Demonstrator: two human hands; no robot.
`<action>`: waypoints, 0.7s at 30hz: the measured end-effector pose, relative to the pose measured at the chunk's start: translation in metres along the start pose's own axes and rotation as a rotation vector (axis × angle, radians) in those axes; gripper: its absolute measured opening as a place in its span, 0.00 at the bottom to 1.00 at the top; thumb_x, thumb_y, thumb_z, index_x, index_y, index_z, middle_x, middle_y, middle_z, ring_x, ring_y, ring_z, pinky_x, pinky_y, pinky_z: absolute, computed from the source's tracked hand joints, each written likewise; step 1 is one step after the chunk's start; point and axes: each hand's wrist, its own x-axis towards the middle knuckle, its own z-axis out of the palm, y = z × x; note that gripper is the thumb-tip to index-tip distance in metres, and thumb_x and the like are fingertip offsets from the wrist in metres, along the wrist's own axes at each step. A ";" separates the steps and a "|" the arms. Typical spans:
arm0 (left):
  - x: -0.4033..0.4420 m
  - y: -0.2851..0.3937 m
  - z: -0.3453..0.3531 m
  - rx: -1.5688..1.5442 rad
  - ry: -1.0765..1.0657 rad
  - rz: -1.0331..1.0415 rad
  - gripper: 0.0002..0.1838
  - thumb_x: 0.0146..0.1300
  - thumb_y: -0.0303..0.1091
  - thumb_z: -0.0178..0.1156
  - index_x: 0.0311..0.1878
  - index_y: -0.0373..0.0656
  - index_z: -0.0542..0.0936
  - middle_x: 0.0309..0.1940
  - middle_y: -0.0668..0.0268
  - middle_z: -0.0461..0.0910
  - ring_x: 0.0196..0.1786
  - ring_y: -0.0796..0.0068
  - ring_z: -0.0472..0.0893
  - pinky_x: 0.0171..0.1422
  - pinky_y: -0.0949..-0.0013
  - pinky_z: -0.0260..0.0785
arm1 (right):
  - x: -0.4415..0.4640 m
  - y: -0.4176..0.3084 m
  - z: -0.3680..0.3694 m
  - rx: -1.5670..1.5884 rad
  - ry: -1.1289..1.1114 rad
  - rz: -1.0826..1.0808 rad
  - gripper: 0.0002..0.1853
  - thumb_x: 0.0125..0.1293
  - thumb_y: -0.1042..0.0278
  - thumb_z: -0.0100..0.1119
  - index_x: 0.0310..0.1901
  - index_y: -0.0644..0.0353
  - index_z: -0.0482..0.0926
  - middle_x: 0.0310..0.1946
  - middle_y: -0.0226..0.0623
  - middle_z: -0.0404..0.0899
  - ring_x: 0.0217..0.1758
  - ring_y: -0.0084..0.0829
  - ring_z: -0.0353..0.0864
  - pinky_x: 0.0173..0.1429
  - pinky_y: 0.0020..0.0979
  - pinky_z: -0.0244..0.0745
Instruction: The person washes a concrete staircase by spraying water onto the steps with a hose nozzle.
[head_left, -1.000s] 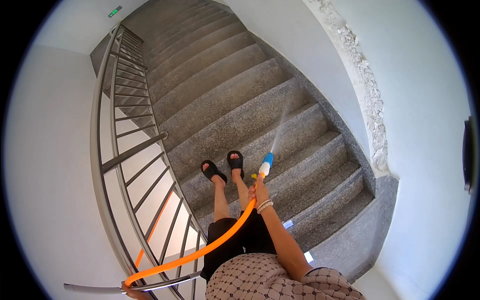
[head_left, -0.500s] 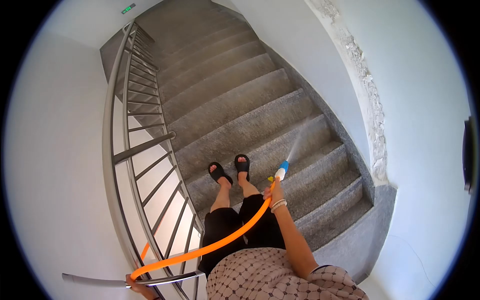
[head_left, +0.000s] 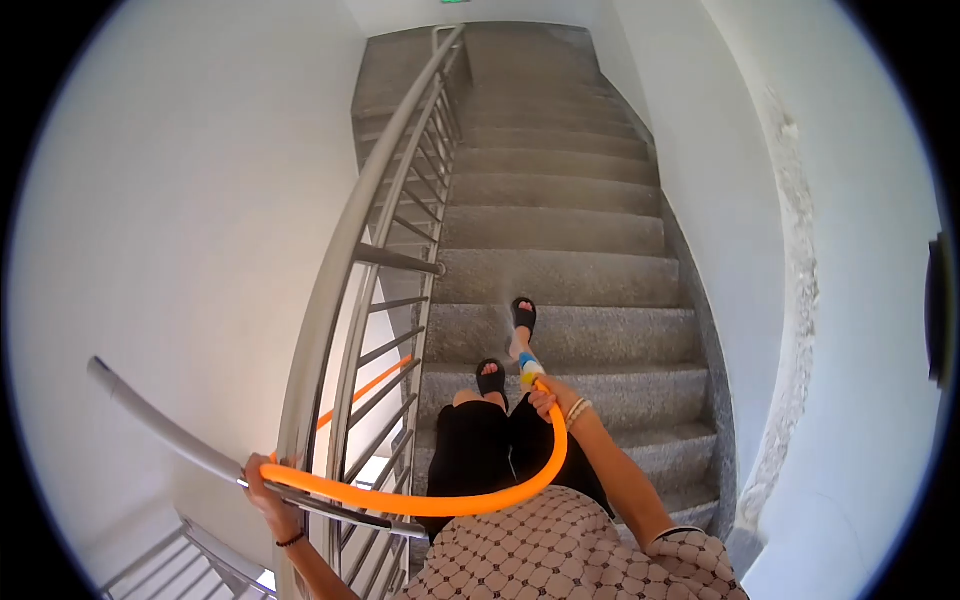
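My right hand (head_left: 551,397) is closed around the front end of an orange hose (head_left: 420,500), just behind its blue, white and yellow spray nozzle (head_left: 530,367). A faint spray shows beyond the nozzle, close to my feet. From there the hose curves across my lap to my left hand (head_left: 266,497), which grips it against the metal railing's bend, out to the left. Another stretch of the hose shows through the bars, lower down. The fingers of my left hand are partly covered by the hose and rail.
Grey stone stairs (head_left: 570,278) run ahead, with black sandals (head_left: 490,380) on my feet. A steel handrail (head_left: 338,270) with bars borders the left side. On the right, the white wall has a rough, peeling strip (head_left: 800,240).
My view has swung left, toward the railing. The nozzle has turned from the right side of the steps to near my feet. One foot has stepped further ahead.
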 end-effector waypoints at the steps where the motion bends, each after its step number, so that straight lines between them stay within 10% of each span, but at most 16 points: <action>1: 0.004 0.001 0.006 0.007 -0.010 0.017 0.14 0.56 0.37 0.45 0.18 0.41 0.62 0.18 0.67 0.58 0.19 0.79 0.64 0.36 0.69 0.73 | 0.010 -0.003 0.006 -0.005 -0.023 0.074 0.14 0.60 0.56 0.46 0.27 0.58 0.61 0.13 0.26 0.59 0.08 0.13 0.55 0.11 0.13 0.55; 16: 0.111 -0.044 0.138 0.174 -0.038 0.107 0.13 0.53 0.35 0.44 0.16 0.44 0.57 0.17 0.71 0.51 0.21 0.81 0.53 0.27 0.78 0.50 | 0.194 -0.103 0.051 0.121 0.167 -0.137 0.08 0.57 0.66 0.44 0.26 0.59 0.61 0.12 0.27 0.60 0.07 0.16 0.55 0.10 0.15 0.55; 21: 0.115 -0.044 0.152 0.328 0.066 0.204 0.15 0.54 0.38 0.43 0.15 0.45 0.56 0.16 0.72 0.51 0.20 0.83 0.51 0.24 0.78 0.42 | 0.230 -0.113 0.091 0.120 0.070 0.133 0.14 0.58 0.64 0.43 0.17 0.55 0.60 0.08 0.24 0.58 0.06 0.15 0.58 0.11 0.15 0.56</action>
